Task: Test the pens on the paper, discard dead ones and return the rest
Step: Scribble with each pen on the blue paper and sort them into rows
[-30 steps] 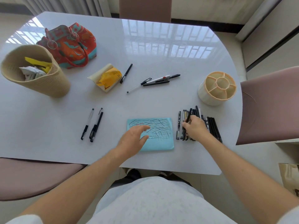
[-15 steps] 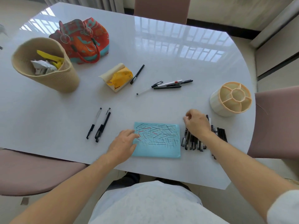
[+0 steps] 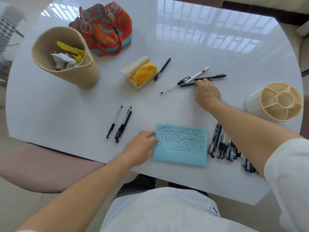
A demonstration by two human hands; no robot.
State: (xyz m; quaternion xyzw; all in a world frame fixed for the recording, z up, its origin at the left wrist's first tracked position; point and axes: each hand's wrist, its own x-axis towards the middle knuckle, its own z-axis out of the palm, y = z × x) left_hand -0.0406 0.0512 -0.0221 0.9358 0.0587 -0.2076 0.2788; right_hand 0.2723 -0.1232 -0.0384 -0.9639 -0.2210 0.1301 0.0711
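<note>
Our right hand (image 3: pixel 207 94) left the near pen row for the far black pen (image 3: pixel 203 81), fingers closing; left hand (image 3: pixel 142 146) flat, pinning scribbled blue paper (image 3: pixel 180 144).

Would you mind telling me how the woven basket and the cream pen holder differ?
The woven basket holds crumpled paper and yellow scraps; the pen holder looks empty. The basket is one open cavity and taller; the holder is split into compartments. Both are round, pale containers on the table.

pen row (image 3: pixel 222 146) partly behind forearm
</note>
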